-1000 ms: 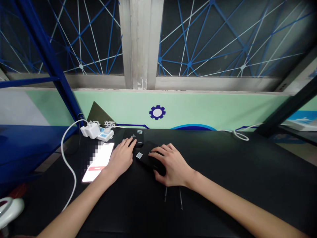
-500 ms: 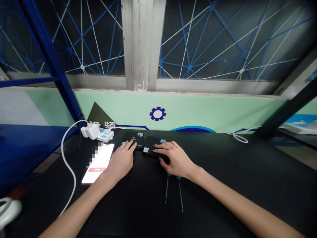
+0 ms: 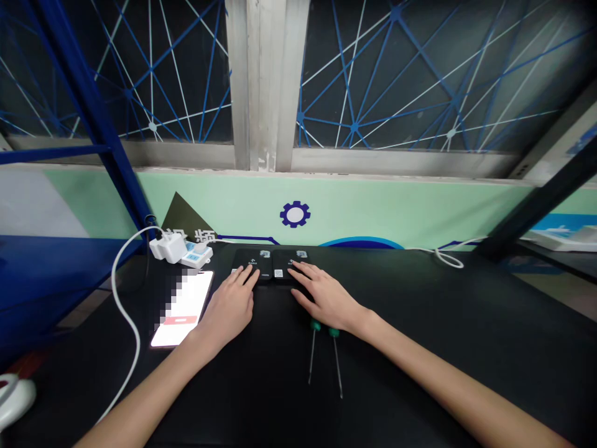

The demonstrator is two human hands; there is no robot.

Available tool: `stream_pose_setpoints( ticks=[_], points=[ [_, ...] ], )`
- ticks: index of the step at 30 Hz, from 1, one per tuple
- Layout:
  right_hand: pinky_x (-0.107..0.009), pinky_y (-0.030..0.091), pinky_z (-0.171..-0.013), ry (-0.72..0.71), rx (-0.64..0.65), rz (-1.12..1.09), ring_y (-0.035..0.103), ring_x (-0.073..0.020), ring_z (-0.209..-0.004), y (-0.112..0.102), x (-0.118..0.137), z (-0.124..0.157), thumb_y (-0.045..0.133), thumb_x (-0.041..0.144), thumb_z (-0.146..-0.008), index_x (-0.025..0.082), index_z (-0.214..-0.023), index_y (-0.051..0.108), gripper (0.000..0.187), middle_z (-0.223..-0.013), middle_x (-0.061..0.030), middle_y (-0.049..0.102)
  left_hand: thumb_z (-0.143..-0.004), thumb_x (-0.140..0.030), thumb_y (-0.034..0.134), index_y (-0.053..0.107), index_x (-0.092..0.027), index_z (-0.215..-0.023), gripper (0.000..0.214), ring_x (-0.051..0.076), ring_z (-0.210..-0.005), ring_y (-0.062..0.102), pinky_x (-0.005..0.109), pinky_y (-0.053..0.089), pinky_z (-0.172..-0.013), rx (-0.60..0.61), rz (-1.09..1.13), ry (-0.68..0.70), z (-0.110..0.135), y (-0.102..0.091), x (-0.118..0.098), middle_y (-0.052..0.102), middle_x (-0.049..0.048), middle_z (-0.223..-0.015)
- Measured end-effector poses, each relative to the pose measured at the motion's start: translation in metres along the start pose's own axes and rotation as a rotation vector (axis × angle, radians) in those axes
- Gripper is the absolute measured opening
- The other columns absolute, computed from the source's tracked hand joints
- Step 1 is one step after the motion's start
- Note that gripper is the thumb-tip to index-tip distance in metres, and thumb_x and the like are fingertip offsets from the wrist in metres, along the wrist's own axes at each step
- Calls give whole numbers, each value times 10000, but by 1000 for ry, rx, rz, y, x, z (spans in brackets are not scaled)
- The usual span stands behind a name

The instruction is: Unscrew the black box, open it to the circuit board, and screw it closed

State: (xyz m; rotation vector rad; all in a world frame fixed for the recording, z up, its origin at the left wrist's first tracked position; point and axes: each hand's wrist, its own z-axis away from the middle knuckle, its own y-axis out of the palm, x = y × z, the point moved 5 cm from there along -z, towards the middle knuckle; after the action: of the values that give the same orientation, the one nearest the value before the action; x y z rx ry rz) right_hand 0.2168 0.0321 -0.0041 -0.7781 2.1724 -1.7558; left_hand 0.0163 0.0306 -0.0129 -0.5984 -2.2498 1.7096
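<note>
Two flat black boxes lie side by side at the back of the black table (image 3: 420, 348). My left hand (image 3: 231, 305) lies flat with its fingertips on the left black box (image 3: 254, 262). Beside it, my right hand (image 3: 324, 297) rests palm down, fingers stretched onto the right black box (image 3: 290, 261). Neither hand grips anything. Both boxes carry small white labels on top.
A lit phone (image 3: 183, 307) lies left of my left hand. A white charger and power strip (image 3: 180, 250) with a white cable (image 3: 122, 311) sit at the back left. Two green-capped screwdrivers (image 3: 324, 358) lie just below my right wrist. A blue rack post (image 3: 93, 118) stands at the left.
My right hand has slid the right black box back and to the left until it lies square next to the left box. The screwdrivers came into view from under it.
</note>
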Motion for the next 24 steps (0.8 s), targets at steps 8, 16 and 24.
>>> stream_pose_setpoints(
  ticks=[8, 16, 24],
  points=[
    [-493, 315, -1203, 16, 31, 31, 335, -308, -1481, 2, -1, -3, 400, 421, -1031, 93, -1499, 443, 573, -1580, -181, 383, -950, -138, 355, 482, -134, -1464, 530, 293, -1434, 413, 492, 416, -1143, -25, 15, 7, 1, -1, -3, 480, 114, -1528],
    [-483, 285, -1217, 37, 68, 33, 280, -313, -1503, 5, -3, -4, 409, 426, -1027, 67, -1523, 394, 612, -1607, -192, 320, -980, -152, 362, 585, -157, -1352, 434, 294, -1296, 544, 457, 498, -997, -39, 12, -28, 0, -13, -6, 609, 118, -1393],
    [-498, 354, -1166, -1, -13, 0, 385, -307, -1446, -1, -2, -3, 427, 371, -1019, 120, -1463, 487, 514, -1553, -167, 437, -1010, -186, 341, 634, -196, -1161, 329, 249, -1022, 615, 393, 492, -853, -91, 64, -22, -2, -24, -7, 675, 85, -1100]
  ],
)
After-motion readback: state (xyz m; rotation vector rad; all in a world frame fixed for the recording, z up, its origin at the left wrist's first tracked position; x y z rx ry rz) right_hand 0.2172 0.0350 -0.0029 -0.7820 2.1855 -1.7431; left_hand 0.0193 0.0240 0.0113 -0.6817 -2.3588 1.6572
